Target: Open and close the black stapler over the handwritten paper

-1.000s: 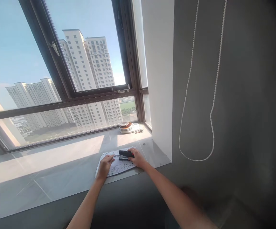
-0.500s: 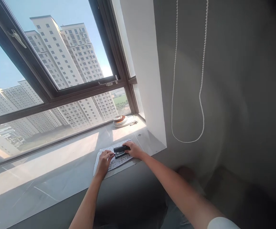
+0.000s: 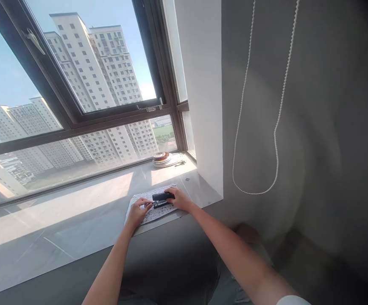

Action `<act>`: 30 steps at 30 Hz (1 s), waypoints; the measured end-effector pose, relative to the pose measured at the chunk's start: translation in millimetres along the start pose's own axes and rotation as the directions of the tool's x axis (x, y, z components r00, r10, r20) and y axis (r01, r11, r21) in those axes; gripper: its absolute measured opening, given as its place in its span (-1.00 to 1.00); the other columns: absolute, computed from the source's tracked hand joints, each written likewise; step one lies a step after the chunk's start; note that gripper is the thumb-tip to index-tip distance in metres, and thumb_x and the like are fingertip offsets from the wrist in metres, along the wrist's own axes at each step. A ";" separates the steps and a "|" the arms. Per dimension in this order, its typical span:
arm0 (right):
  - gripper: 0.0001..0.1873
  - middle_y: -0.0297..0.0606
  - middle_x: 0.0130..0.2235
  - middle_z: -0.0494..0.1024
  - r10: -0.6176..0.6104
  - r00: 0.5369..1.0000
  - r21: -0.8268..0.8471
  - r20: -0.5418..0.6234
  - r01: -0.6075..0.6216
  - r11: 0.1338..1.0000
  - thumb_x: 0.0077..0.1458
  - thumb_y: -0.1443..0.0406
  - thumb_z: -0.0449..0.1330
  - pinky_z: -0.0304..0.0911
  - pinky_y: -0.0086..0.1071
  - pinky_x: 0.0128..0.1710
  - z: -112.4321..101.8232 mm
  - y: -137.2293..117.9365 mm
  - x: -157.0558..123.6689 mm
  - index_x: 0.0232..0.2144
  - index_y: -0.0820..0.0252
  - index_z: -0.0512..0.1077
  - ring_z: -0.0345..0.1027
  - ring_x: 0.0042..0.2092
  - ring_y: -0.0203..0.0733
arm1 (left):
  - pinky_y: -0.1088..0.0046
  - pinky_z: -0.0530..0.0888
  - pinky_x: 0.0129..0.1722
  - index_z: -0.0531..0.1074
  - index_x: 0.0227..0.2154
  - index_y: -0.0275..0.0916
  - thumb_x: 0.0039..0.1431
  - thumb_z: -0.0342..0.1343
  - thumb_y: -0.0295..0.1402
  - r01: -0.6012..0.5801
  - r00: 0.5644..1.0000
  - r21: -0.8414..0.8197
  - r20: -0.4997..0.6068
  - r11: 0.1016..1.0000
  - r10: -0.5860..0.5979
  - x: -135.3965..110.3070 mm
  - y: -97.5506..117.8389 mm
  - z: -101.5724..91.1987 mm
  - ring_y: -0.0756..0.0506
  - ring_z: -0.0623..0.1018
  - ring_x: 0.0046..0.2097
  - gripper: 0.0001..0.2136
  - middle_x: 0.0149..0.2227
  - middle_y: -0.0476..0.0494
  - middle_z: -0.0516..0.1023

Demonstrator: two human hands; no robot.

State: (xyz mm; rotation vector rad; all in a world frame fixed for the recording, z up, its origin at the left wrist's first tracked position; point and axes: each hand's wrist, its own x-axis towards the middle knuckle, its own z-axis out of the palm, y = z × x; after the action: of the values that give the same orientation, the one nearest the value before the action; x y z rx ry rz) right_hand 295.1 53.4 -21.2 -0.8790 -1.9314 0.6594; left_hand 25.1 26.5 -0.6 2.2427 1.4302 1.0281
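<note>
A black stapler lies on a printed sheet of paper near the front edge of the windowsill. Its upper arm is raised from the base, and some metal shows between them. My right hand grips the stapler's right end, fingers wrapped over it. At the stapler's left end, my left hand has thumb and fingertips pinched together. Whether those fingertips hold a small piece or the stapler's own metal part is too small to make out.
On the sill, a stack of round plate-like items stands by the window corner. Small grey strips lie right of the paper. A beaded blind chain hangs along the grey wall. The window handle is at upper left.
The view has shifted slightly, moving the window and chain to the right in the picture. Both hands stay at the stapler, with the left hand's fingers slightly repositioned.
</note>
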 end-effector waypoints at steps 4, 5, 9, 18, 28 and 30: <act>-0.54 -0.20 -0.01 0.53 0.014 1.000 -0.007 0.005 -0.014 1.000 0.09 0.43 0.33 0.29 -0.18 0.05 -0.6 -1.5 0.0 0.05 0.07 0.50 0.40 0.00 -0.06 | 0.29 0.47 -0.16 0.68 -0.22 -0.10 0.23 0.19 0.00 -0.001 1.000 -0.010 0.012 1.000 0.001 1.6 -3.5 2.2 -0.20 0.58 -0.13 -0.68 -0.18 -0.18 0.62; -0.54 -0.20 0.00 0.53 0.019 1.000 -0.007 0.007 -0.018 1.000 0.09 0.43 0.33 0.29 -0.18 0.06 -0.8 -2.1 0.0 0.06 0.07 0.50 0.40 0.00 -0.06 | 0.28 0.47 -0.14 0.68 -0.22 -0.10 0.23 0.19 0.00 -0.010 1.000 -0.012 0.014 1.000 0.010 1.8 -3.9 2.4 -0.20 0.58 -0.12 -0.68 -0.18 -0.17 0.63; -0.54 -0.21 0.01 0.53 0.052 0.999 0.007 0.004 -0.052 0.999 0.07 0.44 0.32 0.29 -0.19 0.08 -1.2 -3.1 0.4 0.03 0.07 0.50 0.40 0.02 -0.06 | 0.31 0.47 -0.23 0.62 -0.05 -0.11 0.15 0.25 0.03 0.009 0.998 -0.018 -0.054 1.000 -0.009 0.0 -4.1 -0.1 -0.19 0.58 -0.15 -0.58 -0.16 -0.18 0.63; -0.56 -0.22 0.05 0.52 0.136 0.988 0.038 -0.074 -0.134 0.990 0.06 0.47 0.23 0.28 -0.17 0.14 -3.1 -0.7 1.9 0.00 0.07 0.50 0.40 0.08 -0.05 | 0.09 0.59 -0.03 0.66 -0.24 -0.19 0.05 0.32 0.09 0.078 0.996 -0.318 -0.019 0.945 -0.089 -3.1 -13.7 -2.6 -0.27 0.66 -0.13 -0.57 -0.21 -0.23 0.70; -0.60 -0.27 0.00 0.56 0.024 0.999 0.092 0.026 -0.026 0.995 0.10 0.42 0.23 0.30 -0.24 0.10 -10.3 -20.5 -2.7 0.00 0.06 0.53 0.42 0.03 -0.10 | 0.14 0.59 -0.03 0.62 -0.16 -0.18 0.13 0.31 0.01 -0.028 1.000 -0.337 0.001 0.941 0.030 -4.8 -5.4 -4.4 -0.20 0.62 -0.14 -0.62 -0.17 -0.19 0.63; -0.60 -0.27 -0.02 0.57 0.031 0.999 0.092 0.032 -0.034 0.995 0.08 0.43 0.25 0.30 -0.25 0.10 -10.8 -24.1 -2.8 -0.01 0.08 0.53 0.43 0.01 -0.12 | 0.19 0.59 -0.10 0.61 -0.16 -0.16 0.14 0.30 0.00 -0.065 0.998 -0.292 -0.026 0.954 0.060 -4.2 -5.2 -4.2 -0.18 0.60 -0.16 -0.64 -0.16 -0.18 0.62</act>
State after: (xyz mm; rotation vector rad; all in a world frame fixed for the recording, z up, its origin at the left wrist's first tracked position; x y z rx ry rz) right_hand 298.0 37.6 0.0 -0.8486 -1.9008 0.7791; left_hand 17.6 24.7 -2.3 2.0793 1.1326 1.1954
